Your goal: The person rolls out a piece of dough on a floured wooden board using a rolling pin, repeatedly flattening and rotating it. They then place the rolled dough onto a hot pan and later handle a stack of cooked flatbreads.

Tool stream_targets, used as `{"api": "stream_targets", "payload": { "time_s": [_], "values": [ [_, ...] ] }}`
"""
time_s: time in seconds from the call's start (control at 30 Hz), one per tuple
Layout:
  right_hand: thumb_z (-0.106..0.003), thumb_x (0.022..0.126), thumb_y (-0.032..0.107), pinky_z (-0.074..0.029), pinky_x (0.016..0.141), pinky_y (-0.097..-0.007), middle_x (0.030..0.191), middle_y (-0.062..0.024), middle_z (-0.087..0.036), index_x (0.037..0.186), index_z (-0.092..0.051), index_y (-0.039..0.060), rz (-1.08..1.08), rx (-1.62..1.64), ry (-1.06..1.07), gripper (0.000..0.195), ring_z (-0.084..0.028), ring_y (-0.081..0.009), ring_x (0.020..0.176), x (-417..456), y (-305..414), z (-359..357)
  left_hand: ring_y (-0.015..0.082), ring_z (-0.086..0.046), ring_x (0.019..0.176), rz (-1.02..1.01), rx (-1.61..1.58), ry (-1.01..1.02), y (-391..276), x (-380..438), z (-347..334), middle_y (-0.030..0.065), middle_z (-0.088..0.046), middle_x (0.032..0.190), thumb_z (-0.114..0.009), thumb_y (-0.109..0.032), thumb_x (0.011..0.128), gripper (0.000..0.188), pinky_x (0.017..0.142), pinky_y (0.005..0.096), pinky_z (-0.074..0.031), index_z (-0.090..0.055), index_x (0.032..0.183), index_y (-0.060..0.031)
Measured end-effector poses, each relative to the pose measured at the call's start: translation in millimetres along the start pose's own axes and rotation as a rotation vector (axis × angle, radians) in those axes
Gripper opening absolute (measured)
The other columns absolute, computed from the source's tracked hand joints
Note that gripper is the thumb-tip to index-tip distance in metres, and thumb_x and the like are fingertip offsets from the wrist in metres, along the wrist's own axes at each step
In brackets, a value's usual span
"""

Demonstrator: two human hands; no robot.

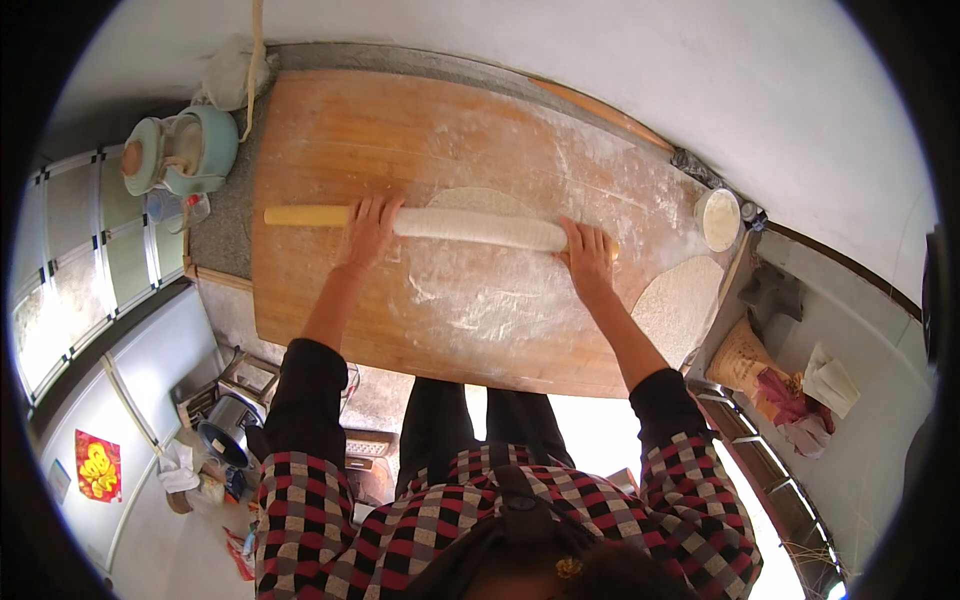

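Observation:
A long wooden rolling pin (304, 216) lies across the floured wooden board (337, 150), with a sheet of dough (480, 229) wrapped around its middle. A flat, rounded edge of dough (484, 199) shows on the board just beyond the roll. My left hand (369, 231) is over the pin at the left end of the rolled dough, fingers curled on top. At the roll's right end, my right hand (589, 251) grips the pin, whose tip pokes out past the fingers. Loose white flour (495, 300) is smeared on the board nearer my body.
A bowl of flour (720, 220) stands at the board's right edge. Below it lies another flat dough sheet (679, 307). A pale green appliance (199, 150) and clear plastic containers (176, 208) sit to the left. A white wall (562, 37) rises behind the board.

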State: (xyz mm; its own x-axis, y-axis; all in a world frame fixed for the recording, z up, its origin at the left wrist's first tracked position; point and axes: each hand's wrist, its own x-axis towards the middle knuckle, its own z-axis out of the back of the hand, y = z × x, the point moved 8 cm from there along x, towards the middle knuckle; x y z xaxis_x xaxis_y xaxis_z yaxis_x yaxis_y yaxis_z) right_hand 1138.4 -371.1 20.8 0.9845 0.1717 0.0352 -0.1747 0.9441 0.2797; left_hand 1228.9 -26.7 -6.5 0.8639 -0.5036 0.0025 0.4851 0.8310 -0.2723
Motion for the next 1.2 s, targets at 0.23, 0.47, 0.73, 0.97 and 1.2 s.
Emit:
{"api": "stream_targets", "payload": {
  "time_s": [0.23, 0.47, 0.73, 0.97, 1.2],
  "values": [
    [-0.074, 0.078, 0.034, -0.038, 0.099, -0.0455, 0.120, -0.0101, -0.055, 0.132, -0.052, 0.0143, -0.004, 0.033, 0.022, 0.062, -0.050, -0.0310, 0.115, 71.4, -42.4, 24.3, 0.0294, -0.050, 0.114, 0.106, -0.227, -0.027, 41.1, 85.0, 33.7, 0.0059, -0.056, 0.117, -0.078, -0.027, 0.074, 0.068, 0.104, 0.0463, -0.036, -0.050, 0.136, -0.0170],
    [-0.073, 0.079, 0.024, -0.039, 0.097, -0.0429, 0.116, -0.0091, -0.055, 0.129, -0.053, 0.0129, -0.005, -0.011, -0.010, 0.055, -0.052, -0.0298, 0.111, 70.7, -42.4, 29.8, 0.0261, -0.048, 0.115, -0.007, -0.046, -0.081, 47.3, 89.1, 37.9, 0.0052, -0.053, 0.117, -0.078, -0.026, 0.075, 0.062, 0.109, 0.0449, -0.032, -0.054, 0.131, -0.0167],
    [-0.074, 0.079, 0.021, -0.040, 0.096, -0.0429, 0.117, -0.0082, -0.055, 0.131, -0.052, 0.0113, 0.016, 0.025, 0.039, 0.057, -0.053, -0.0283, 0.110, -12.4, 10.5, 8.0, 0.0258, -0.051, 0.113, 0.021, -0.011, 0.064, 39.1, 22.9, 41.2, 0.0053, -0.055, 0.114, -0.079, -0.021, 0.072, 0.052, 0.107, 0.0441, -0.034, -0.059, 0.120, -0.0152],
    [-0.072, 0.081, 0.018, -0.042, 0.096, -0.0444, 0.118, -0.0097, -0.055, 0.131, -0.052, 0.0115, 0.003, 0.133, 0.124, 0.055, -0.053, -0.0306, 0.109, -65.3, 53.4, 2.3, 0.0264, -0.050, 0.113, 0.045, 0.007, 0.071, 36.2, -48.7, 37.1, 0.0055, -0.054, 0.114, -0.079, -0.018, 0.069, 0.053, 0.106, 0.0449, -0.035, -0.059, 0.118, -0.0151],
    [-0.073, 0.078, 0.013, -0.041, 0.097, -0.0453, 0.116, -0.0087, -0.058, 0.122, -0.058, 0.0126, 0.039, 0.050, -0.006, 0.046, -0.054, -0.0306, 0.110, -27.9, 31.6, 22.3, 0.0292, -0.052, 0.111, 0.123, -0.066, 0.020, 36.2, -78.4, 20.7, 0.0074, -0.057, 0.111, -0.079, -0.019, 0.069, 0.048, 0.101, 0.0462, -0.037, -0.058, 0.113, -0.0129]
  ]
}}
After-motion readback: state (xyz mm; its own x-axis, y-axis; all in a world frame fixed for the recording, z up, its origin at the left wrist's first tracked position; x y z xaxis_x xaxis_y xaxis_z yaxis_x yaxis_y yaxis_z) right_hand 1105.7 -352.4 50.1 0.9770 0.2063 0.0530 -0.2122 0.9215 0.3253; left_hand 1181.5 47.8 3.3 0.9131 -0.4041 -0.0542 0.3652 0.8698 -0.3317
